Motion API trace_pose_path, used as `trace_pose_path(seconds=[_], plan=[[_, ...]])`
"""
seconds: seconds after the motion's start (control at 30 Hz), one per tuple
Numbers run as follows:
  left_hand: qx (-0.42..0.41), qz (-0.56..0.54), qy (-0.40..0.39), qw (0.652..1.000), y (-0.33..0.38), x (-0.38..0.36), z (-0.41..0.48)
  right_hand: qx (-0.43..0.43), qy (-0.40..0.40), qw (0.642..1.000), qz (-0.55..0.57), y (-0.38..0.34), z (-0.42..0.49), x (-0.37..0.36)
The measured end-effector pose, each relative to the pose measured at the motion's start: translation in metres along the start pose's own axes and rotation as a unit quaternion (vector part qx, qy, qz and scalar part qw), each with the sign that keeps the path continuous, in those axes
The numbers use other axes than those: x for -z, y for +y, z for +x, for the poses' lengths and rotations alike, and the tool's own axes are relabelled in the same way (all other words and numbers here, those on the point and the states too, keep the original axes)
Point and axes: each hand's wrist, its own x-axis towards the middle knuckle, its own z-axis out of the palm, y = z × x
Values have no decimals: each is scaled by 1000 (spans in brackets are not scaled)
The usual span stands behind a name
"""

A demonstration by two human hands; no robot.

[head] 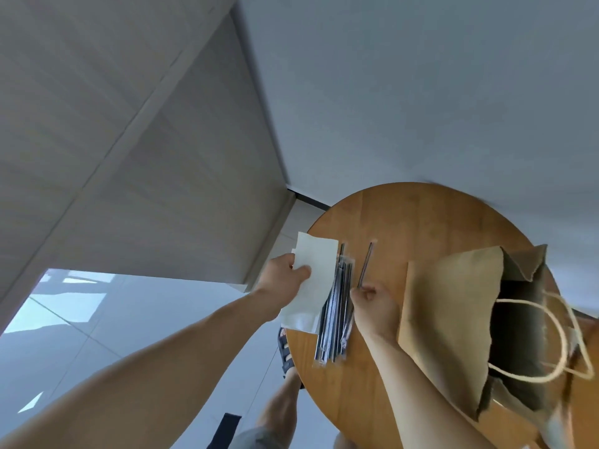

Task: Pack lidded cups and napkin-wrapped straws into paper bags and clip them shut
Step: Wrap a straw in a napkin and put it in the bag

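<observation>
Wooden table (405, 215) bears 1 paper bag (453, 303), lying on its side, mouth open, unclipped. Left hand (285, 273) grips a white napkin (312, 286); right hand (372, 303) pinches 1 straw (366, 264) beside the straw pile (335, 315). Wrapping not yet done; no cups in view. Judged early stage.

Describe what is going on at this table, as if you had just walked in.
A person stands over a round wooden table, packing a takeaway order. The left hand grips a white napkin at the table's left edge. The right hand pinches a single wrapped straw by its near end, beside the pile of wrapped straws. A brown paper bag lies on its side to the right, mouth open. No cup is in view.
</observation>
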Motion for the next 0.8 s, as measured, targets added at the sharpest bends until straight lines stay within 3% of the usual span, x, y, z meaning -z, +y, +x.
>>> trace_pose_path(seconds=[0.17, 0.3, 0.53, 0.7, 0.8], plan=[[-69, -11, -21, 997, 48, -7, -22, 132, -21, 981, 138, -56, -30, 40], [-113, -49, -58, 991, 91, -15, -50, 200, -36, 970, 136, -96, -44, 74], [-197, -85, -78, 974, 135, -22, -97, 209, -5, 970, 124, -131, -63, 127], [-236, -104, -99, 961, 170, -18, -124, 220, 75, 967, 108, -145, -77, 177], [-257, -124, -163, 944, 195, -15, -143, 241, 30, 955, 169, -156, -77, 217]])
